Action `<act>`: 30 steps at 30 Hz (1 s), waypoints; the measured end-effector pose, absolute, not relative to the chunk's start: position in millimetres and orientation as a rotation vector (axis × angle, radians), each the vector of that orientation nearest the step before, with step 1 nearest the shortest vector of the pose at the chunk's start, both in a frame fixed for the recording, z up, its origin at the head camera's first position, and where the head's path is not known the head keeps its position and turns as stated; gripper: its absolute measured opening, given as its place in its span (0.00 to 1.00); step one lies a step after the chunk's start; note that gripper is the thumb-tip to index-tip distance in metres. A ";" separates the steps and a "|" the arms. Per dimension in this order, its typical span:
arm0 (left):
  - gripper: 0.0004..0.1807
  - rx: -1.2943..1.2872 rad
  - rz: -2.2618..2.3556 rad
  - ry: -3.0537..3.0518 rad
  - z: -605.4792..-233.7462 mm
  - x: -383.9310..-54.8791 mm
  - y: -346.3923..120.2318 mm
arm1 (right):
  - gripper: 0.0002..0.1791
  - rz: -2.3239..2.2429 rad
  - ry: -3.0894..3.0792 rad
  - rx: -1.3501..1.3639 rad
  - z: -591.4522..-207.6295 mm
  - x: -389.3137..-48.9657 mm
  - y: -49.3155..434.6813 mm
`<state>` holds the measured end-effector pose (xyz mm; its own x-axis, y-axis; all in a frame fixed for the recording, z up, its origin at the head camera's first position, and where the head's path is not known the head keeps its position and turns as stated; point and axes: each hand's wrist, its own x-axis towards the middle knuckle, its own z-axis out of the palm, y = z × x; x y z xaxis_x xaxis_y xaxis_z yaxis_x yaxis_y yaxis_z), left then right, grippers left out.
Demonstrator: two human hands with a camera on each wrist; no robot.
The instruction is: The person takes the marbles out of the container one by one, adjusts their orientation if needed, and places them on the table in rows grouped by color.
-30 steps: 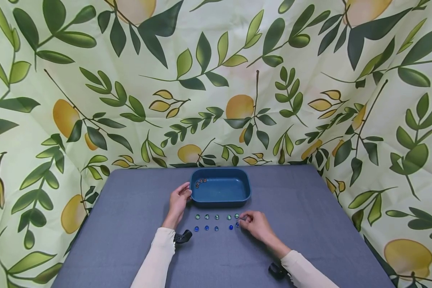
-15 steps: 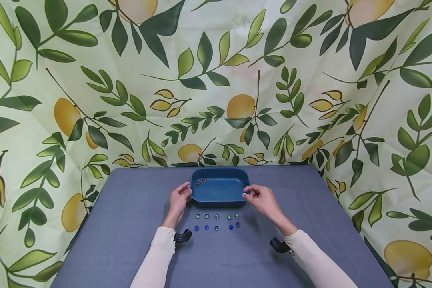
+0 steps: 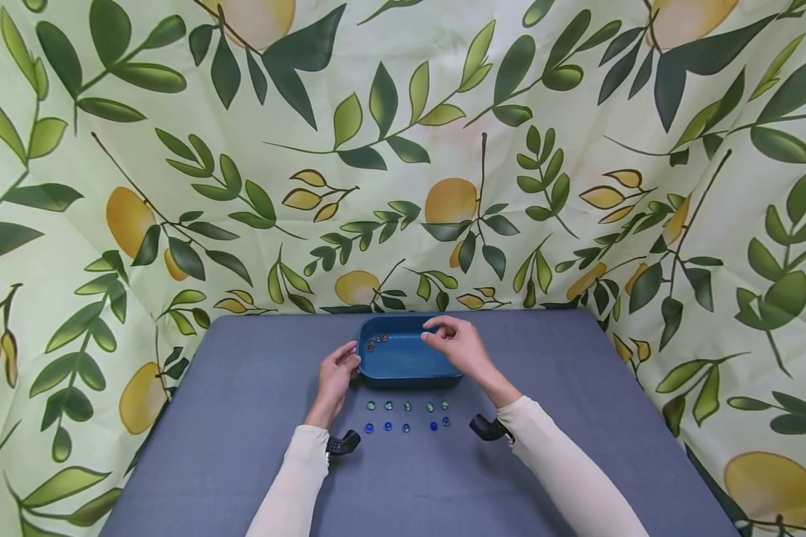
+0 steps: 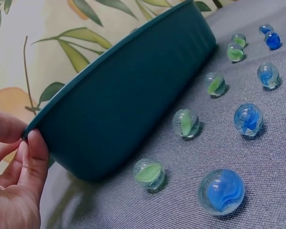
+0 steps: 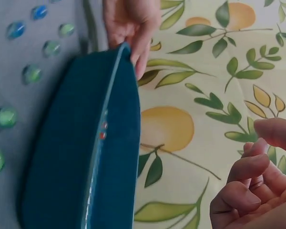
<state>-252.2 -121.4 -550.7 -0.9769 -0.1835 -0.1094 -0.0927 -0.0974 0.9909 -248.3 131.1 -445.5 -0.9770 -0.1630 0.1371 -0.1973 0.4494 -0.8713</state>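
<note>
The tray (image 3: 410, 377) sits at the far middle of the table (image 3: 578, 388), with a few red marbles (image 3: 374, 343) in its left far corner. It looks like stiff, light plastic that would slide on the cloth, so its rim is the place to hold it. Our left hand (image 3: 336, 373) pinches that rim at the left end, thumb on the lip.

Our right hand (image 3: 457, 347) hovers over the tray's right half with its fingers curled. We cannot tell whether they pinch anything.

Just in front of the tray lie 5 green marbles (image 3: 407, 406) and, nearer us, 5 blue marbles (image 3: 406, 427). We judge them hard, smooth and quick to roll, best taken 1 at a time between thumb and fingertip.
</note>
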 end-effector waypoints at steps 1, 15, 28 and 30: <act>0.23 0.318 -2.265 -2.061 -550.8 -252.1 -121.1 | 0.13 1.613 -2.645 0.329 -445.8 -251.3 127.6; 0.22 0.292 -2.273 -2.050 -552.2 -252.9 -122.1 | 0.14 1.632 -2.714 0.364 -470.0 -295.0 79.8; 0.22 0.286 -2.290 -2.061 -551.7 -253.0 -122.9 | 0.17 1.457 -2.889 0.338 -508.8 -326.0 52.7; 0.23 0.276 -2.291 -2.063 -552.5 -253.0 -123.6 | 0.17 1.433 -2.918 0.324 -513.8 -328.0 49.4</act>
